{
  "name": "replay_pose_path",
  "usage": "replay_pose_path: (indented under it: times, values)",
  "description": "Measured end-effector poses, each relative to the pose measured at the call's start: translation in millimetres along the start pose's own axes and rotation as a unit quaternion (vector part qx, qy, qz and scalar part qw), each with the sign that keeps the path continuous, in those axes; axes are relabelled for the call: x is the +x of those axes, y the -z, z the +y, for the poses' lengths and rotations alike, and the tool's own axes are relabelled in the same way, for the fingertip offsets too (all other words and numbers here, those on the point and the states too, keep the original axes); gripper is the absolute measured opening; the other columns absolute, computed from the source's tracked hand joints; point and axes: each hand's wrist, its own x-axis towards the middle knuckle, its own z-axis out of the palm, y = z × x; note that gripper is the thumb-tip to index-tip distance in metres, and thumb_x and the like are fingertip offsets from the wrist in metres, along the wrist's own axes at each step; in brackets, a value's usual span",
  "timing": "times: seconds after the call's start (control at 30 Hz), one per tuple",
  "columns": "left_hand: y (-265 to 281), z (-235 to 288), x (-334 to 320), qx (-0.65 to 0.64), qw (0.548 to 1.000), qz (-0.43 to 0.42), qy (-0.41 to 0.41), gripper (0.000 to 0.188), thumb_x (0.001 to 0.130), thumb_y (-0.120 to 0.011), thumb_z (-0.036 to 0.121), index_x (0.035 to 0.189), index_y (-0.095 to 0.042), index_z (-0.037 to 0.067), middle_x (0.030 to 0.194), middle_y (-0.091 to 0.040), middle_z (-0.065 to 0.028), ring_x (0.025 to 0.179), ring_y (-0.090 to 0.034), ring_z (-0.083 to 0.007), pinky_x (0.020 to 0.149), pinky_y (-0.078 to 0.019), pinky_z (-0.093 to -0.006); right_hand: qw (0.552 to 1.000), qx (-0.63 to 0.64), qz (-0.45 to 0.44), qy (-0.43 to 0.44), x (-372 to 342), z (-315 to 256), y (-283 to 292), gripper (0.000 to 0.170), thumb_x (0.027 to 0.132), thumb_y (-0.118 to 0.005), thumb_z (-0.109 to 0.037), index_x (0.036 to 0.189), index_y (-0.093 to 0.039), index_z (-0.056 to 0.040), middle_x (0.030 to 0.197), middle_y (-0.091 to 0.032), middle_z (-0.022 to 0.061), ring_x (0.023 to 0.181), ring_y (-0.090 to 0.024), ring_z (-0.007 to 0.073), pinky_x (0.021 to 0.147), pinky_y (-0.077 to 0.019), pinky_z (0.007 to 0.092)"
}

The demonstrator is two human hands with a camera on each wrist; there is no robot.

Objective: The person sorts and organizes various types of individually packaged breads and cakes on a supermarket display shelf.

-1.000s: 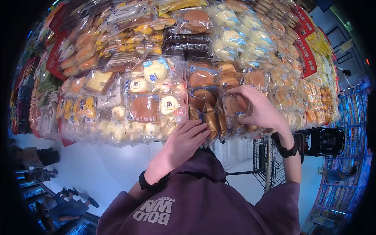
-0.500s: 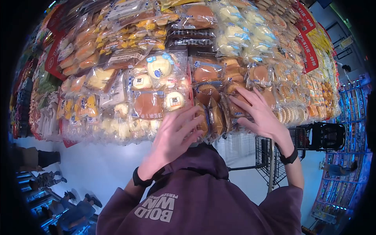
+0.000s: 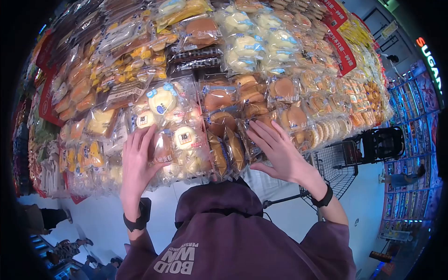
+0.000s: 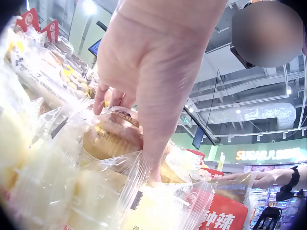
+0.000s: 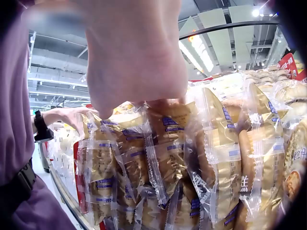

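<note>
My left hand (image 3: pixel 138 161) reaches over the front left of a heaped display, its fingers and thumb spread about a clear-wrapped round brown cake (image 3: pixel 162 145). In the left wrist view its fingertips sit behind a wrapped cake (image 4: pixel 112 141), the thumb pointing down among the packets in front. Farther right, my right hand (image 3: pixel 280 156) lies with long, straight fingers across wrapped brown cakes (image 3: pixel 265 120), thumb apart. Beneath it, the right wrist view has gold-backed cake packets (image 5: pixel 165 134) standing on edge in a row. Between the hands lean more gold-backed packets (image 3: pixel 233 151).
White buns (image 3: pixel 185 137) in clear wrap lie beside the left hand. Red signs (image 3: pixel 340 51) stand along the display. A wire shopping cart (image 3: pixel 333 168) is at the right, below the display edge. Other people (image 3: pixel 53 218) are at the lower left.
My left hand has gone left from the gold-backed packets to the round brown cake. My right hand has flattened over its packets, its fingers straighter. The head view has shifted.
</note>
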Motion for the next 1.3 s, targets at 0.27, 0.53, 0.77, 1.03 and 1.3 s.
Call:
replay_pose_path:
  times: [0.27, 0.53, 0.77, 1.03, 1.3]
  values:
    - [1.4, -4.7, -0.5, -0.074, 0.992, 0.104, -0.018, 0.081, 0.049, -0.083, 0.004, 0.127, -0.061, 0.007, 0.110, -0.060, -0.0095, 0.102, -0.055, -0.0299, 0.092, -0.0438, -0.0420, 0.998, 0.056, 0.030, -0.007, -2.9, 3.9, 5.9, 0.078, 0.091, -0.064, -0.046, 0.147, -0.036, -0.0002, 0.153, -0.038, 0.0178, 0.144, -0.033, 0.0306, 0.120, -0.0209, 0.0466]
    - [8.3, 60.0, 22.1, -0.109, 0.965, 0.217, -0.095, 0.080, 0.051, -0.079, 0.007, 0.130, -0.064, 0.009, 0.110, -0.062, -0.0100, 0.103, -0.056, -0.0292, 0.092, -0.0446, -0.0427, 0.901, 0.414, 0.134, 0.005, 33.1, -55.0, 7.4, 0.087, 0.087, -0.075, -0.035, 0.149, -0.027, 0.0041, 0.142, -0.046, 0.0255, 0.130, -0.050, 0.0359, 0.107, -0.0406, 0.0398]
    - [-5.9, 111.0, 41.8, -0.126, 0.968, 0.169, -0.137, 0.085, 0.054, -0.085, 0.014, 0.135, -0.059, 0.011, 0.131, -0.054, -0.0125, 0.120, -0.052, -0.0324, 0.098, -0.0412, -0.0468, 0.737, 0.632, 0.206, -0.119, 59.4, -57.7, -12.7, 0.074, 0.083, -0.080, -0.018, 0.140, -0.037, 0.0020, 0.124, -0.061, 0.0152, 0.109, -0.063, 0.0177, 0.090, -0.0528, 0.0292]
    - [-13.0, 108.0, 46.0, -0.671, 0.734, 0.043, 0.098, 0.054, 0.076, -0.080, -0.004, 0.125, -0.058, -0.002, 0.117, -0.063, -0.0089, 0.102, -0.063, -0.0127, 0.082, -0.0535, -0.0258, 0.666, 0.693, 0.230, -0.149, 54.1, -53.9, 7.6, 0.057, 0.089, -0.073, -0.010, 0.136, -0.043, 0.0001, 0.122, -0.063, 0.0112, 0.110, -0.063, 0.0163, 0.093, -0.0526, 0.0310]
    - [-11.5, 81.0, 54.1, -0.603, 0.794, 0.054, -0.062, 0.041, 0.069, -0.082, -0.006, 0.107, -0.068, 0.000, 0.105, -0.071, -0.0089, 0.098, -0.067, -0.0164, 0.090, -0.0516, -0.0299, 0.825, 0.496, 0.267, 0.046, 54.4, -41.6, 0.4, 0.049, 0.081, -0.078, 0.001, 0.123, -0.053, -0.0005, 0.120, -0.064, 0.0162, 0.113, -0.063, 0.0230, 0.096, -0.0524, 0.0351]
